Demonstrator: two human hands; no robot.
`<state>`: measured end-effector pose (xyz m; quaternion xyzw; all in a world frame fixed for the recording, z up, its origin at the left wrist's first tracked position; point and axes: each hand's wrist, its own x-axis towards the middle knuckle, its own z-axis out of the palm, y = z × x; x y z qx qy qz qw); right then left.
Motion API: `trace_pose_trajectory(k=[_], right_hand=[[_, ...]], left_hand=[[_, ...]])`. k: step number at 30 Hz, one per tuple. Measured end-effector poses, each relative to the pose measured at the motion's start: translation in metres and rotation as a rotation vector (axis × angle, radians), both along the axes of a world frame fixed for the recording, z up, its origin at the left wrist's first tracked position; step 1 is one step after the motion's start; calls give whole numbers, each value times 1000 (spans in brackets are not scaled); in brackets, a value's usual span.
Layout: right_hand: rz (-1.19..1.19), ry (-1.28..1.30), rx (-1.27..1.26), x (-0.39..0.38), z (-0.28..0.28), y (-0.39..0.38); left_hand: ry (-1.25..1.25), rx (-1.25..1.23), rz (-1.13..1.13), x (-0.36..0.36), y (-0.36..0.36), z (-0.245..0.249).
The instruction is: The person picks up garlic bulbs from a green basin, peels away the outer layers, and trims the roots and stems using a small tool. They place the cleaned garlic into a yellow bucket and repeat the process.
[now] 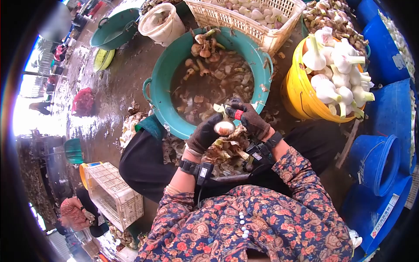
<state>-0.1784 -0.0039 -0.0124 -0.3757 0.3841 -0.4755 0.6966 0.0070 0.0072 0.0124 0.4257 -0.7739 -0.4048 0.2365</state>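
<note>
My left hand (pixel 205 133), in a dark glove, is wrapped round a pale garlic bulb (pixel 224 128) with its stem pointing up. Close beside it, at the stem, my right hand (pixel 249 117) has its gloved fingers closed, with a red band on one finger; what they hold is too small to make out. Both hands are over the near rim of a green tub (pixel 159 96) that holds murky water, peels and several unpeeled bulbs (pixel 205 49). Beneath the hands, dry stalks and skins (pixel 229 153) lie in a heap at my lap.
A yellow bucket (pixel 297 94) heaped with white garlic stands at the right, near a blue bucket (pixel 371 163). Beyond the tub are a crate (pixel 244 24) of garlic and a white bucket (pixel 163 28). Another crate (pixel 111 192) and a person (pixel 76 213) are at the lower left.
</note>
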Motion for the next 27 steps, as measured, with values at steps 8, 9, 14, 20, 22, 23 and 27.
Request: trace_pose_trajectory(k=[8, 9, 14, 20, 22, 23, 27], right_hand=[[-231, -45, 255, 2, -16, -1], [-274, 5, 253, 3, -22, -3], [-312, -204, 398, -16, -20, 0], [-54, 421, -318, -32, -10, 8], [32, 325, -229, -30, -29, 4], [37, 326, -231, -28, -23, 5], [58, -364, 10, -16, -39, 3]], left_hand=[[351, 370, 357, -5, 1, 2], [138, 116, 236, -7, 6, 11], [-55, 128, -116, 14, 41, 22], [-579, 428, -159, 59, 46, 27], [-723, 244, -118, 72, 48, 15], [-721, 245, -114, 66, 46, 16], [-28, 429, 341, 8, 21, 39]])
